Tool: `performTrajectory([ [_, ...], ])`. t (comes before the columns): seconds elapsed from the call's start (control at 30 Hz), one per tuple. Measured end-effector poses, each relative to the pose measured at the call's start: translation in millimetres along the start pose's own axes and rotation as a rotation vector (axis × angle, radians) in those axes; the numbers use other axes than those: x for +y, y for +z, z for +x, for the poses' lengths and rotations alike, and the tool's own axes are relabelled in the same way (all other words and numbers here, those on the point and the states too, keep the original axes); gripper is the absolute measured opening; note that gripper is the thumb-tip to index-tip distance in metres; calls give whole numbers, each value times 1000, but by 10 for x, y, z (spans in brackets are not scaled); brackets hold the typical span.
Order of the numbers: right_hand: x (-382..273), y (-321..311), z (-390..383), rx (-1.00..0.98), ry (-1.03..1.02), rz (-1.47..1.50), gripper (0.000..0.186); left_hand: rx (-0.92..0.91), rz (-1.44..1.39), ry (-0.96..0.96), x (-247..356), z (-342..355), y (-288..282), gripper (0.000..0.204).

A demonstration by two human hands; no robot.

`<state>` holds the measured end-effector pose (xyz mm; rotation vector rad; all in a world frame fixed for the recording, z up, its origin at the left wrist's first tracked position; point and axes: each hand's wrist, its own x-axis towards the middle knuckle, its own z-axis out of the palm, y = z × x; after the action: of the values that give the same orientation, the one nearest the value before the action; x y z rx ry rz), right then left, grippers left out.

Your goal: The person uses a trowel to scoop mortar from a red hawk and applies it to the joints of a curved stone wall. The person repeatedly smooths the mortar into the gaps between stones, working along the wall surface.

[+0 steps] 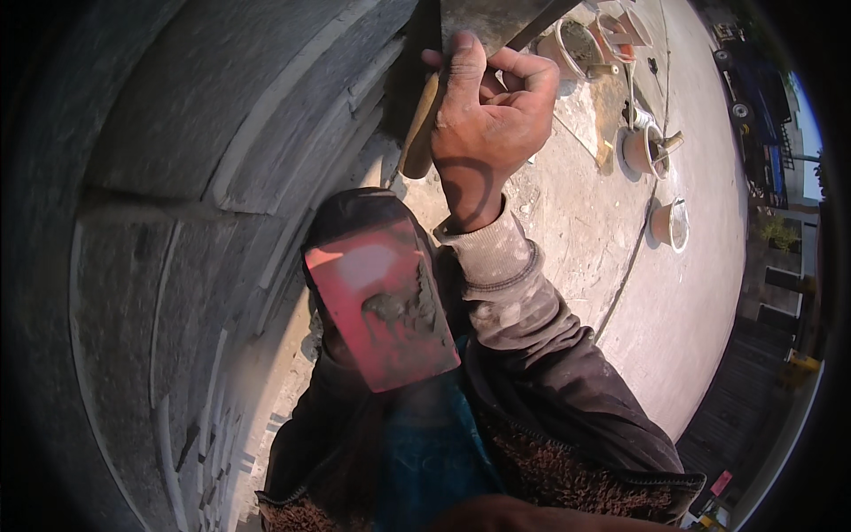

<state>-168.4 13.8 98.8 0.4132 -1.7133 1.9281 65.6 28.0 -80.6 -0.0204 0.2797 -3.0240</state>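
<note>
Your right hand [483, 120]: grip clenched round the wooden handle [418, 133] of one trowel, its metal blade [483, 22] up at the top edge, tight against the grey block wall [204, 177]. One red board [381, 306] smeared with mortar sits low centre; your left hand is hidden behind it, so its grip can't be told. Three buckets [669, 223] stand on the concrete floor [683, 301] to the right. Wall crowds your left; open room lies right.
</note>
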Motion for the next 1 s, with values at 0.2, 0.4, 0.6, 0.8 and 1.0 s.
performTrajectory([
  [0.2, 61, -26, -16, 18, -18, -37, 21, -30, 106, -28, 99, 26, 122, 69],
  [0.4, 63, -117, -44, 14, -2, -179, 19, -56, 191, -37, 154, 103, 221, 70],
  [0.6, 35, -500, -96, -48, -123, -114, 22, -71, 246, -47, 185, 135, 340, 71],
  [0.8, -97, -482, 243, -180, -330, -312, 21, -82, 276, -35, 187, 149, 346, 72],
  [1.0, -87, -406, 312, -169, -370, -377, 18, -81, 290, -34, 174, 143, 353, 74],
])
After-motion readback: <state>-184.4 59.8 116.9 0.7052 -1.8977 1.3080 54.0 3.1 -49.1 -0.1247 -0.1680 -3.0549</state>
